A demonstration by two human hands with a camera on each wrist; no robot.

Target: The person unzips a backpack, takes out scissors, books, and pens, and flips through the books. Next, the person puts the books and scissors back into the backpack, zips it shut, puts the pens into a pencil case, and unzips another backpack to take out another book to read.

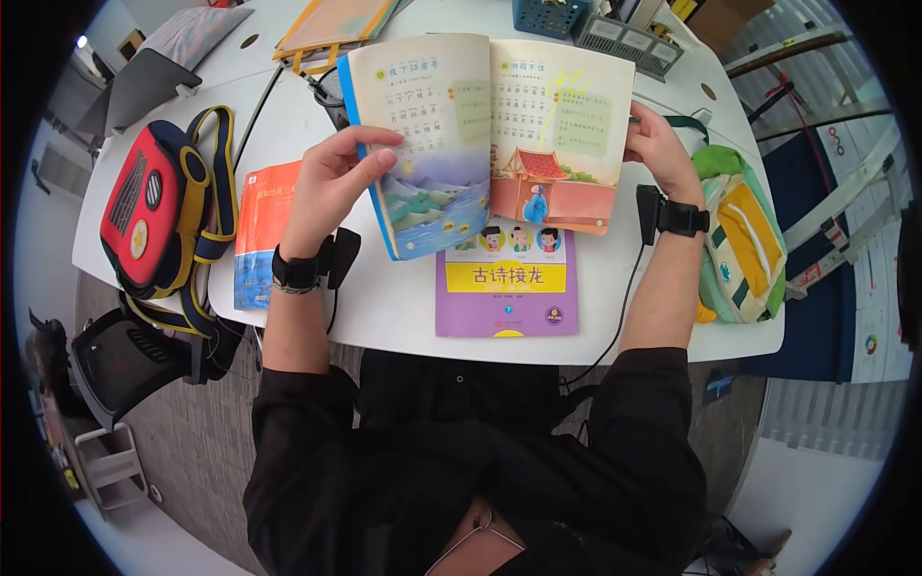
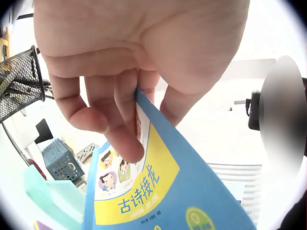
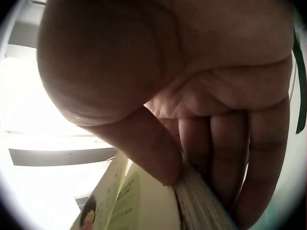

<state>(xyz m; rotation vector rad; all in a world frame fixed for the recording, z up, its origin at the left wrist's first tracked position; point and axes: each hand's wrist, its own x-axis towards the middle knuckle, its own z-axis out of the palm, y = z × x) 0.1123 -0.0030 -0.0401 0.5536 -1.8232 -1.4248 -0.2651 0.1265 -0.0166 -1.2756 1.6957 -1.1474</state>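
Observation:
An open picture book (image 1: 423,182) is held up off the table, text above and painted scenes below on both pages. The left hand (image 1: 336,178) grips its left edge, thumb in front; in the left wrist view the fingers (image 2: 127,143) lie against the blue cover (image 2: 192,177). At the right edge the right hand (image 1: 663,154) pinches the book; in the right wrist view its thumb (image 3: 153,148) presses on the pages (image 3: 148,201), with the other fingers behind. Partly covered by the open book, a purple book (image 1: 509,307) lies on the table.
An orange book (image 1: 254,221) and a red backpack (image 1: 154,211) are on the left. A green and yellow bag (image 1: 740,240) lies at the right. Behind the open book stand a mesh pen holder (image 1: 331,91), a blue basket (image 1: 547,17) and a grey basket (image 1: 624,46).

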